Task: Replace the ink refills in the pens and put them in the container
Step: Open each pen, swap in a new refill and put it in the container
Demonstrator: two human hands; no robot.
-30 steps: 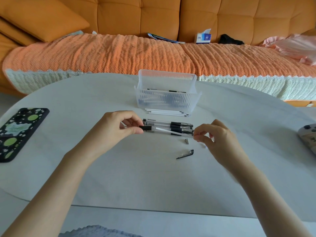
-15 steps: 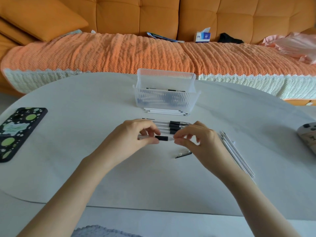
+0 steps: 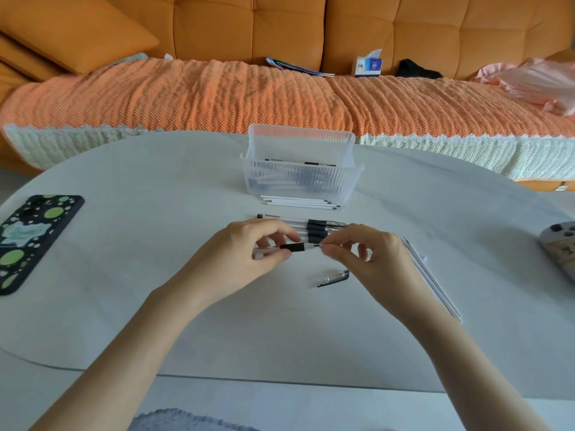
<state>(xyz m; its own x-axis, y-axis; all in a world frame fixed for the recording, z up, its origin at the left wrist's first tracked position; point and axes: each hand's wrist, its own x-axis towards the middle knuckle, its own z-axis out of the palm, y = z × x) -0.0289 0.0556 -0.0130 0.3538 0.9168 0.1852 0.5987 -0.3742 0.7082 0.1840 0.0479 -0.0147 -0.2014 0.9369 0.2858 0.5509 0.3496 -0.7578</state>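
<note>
Left hand [image 3: 249, 250] grips a clear plastic pen with black grip [image 3: 294, 247]; right hand [image 3: 364, 253] pinches its tip. Refill, protruding a second ago, now sits inside.

Setting: home, living room. Evidence: orange tufted sofa [image 3: 249, 26] across the far side, loose cushion [image 3: 77, 29] far left, orange knit throw [image 3: 202, 94] with a white lace edge over the seat. On the seat: tissue box [image 3: 368, 66], magazine [image 3: 292, 67], dark garment [image 3: 417, 71], pink cloth [image 3: 535, 82] far right. Near side: white oval table [image 3: 155, 181] just in front of the sofa. Personal items on it: phone [image 3: 31, 241] in a patterned case, left; game controller [image 3: 560, 247], right edge.
</note>
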